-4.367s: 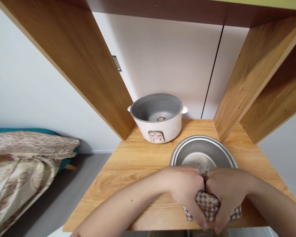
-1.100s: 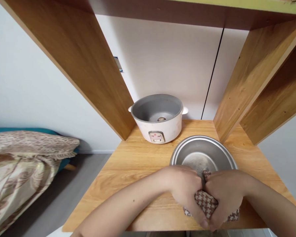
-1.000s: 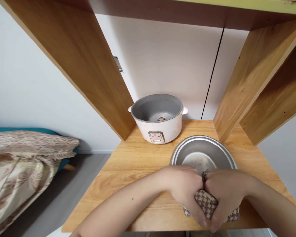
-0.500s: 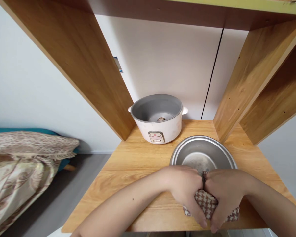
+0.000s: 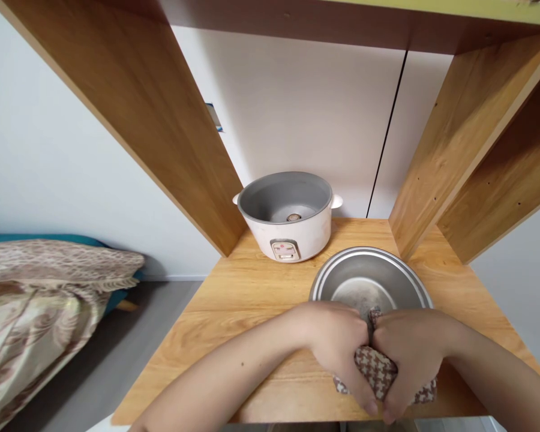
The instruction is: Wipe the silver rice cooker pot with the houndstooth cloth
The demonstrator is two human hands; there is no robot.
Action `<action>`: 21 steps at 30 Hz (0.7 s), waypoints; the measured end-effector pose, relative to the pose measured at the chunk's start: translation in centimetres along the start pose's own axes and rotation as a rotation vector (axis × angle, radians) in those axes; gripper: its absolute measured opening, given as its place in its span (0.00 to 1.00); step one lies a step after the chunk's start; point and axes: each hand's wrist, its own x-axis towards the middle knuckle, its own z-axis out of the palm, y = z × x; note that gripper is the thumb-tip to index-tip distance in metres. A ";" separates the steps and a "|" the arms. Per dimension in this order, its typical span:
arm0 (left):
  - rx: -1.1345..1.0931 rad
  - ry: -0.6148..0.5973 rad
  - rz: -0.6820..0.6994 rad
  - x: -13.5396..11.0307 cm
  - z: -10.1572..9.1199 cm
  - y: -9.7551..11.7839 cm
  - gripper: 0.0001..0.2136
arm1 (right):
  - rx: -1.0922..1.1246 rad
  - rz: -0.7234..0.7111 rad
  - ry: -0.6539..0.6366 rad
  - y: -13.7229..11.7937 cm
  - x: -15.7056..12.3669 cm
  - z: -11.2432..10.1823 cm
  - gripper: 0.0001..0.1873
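Note:
My left hand (image 5: 339, 339) and my right hand (image 5: 409, 342) lie side by side over the near rim of a round metal inner pot (image 5: 373, 273). Both are closed on a brown-and-white houndstooth cloth (image 5: 374, 369), which shows between the thumbs and below them. A bit of the cloth also reaches over the rim into the pot. My fingertips are hidden inside the pot's near side. Behind and to the left stands a white rice cooker (image 5: 261, 237), lidless, with its heating base visible inside.
The pot and cooker rest on a wooden tabletop (image 5: 234, 306). Wooden uprights stand at left (image 5: 162, 132) and right (image 5: 450, 138), under a shelf (image 5: 319, 24). On the far left, a patterned blanket (image 5: 40, 300) covers a piece of furniture.

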 end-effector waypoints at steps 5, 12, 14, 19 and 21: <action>0.009 0.037 0.053 -0.1 0.0 -0.2 0.23 | 0.002 0.003 0.029 0.3 0.0 0.2 0.28; 0.029 -0.038 -0.049 0.0 -0.1 0.2 0.28 | 0.063 0.088 -0.036 -0.4 -0.3 -0.2 0.29; 0.032 -0.050 -0.051 0.0 -0.2 0.2 0.29 | 0.070 0.096 -0.057 -0.4 -0.3 -0.2 0.29; 0.006 -0.044 -0.010 -0.1 -0.3 0.0 0.27 | 0.070 0.051 -0.034 -0.1 -0.2 -0.2 0.28; -0.002 -0.032 0.002 -0.1 -0.3 -0.1 0.26 | 0.069 0.042 -0.026 0.0 -0.2 -0.2 0.28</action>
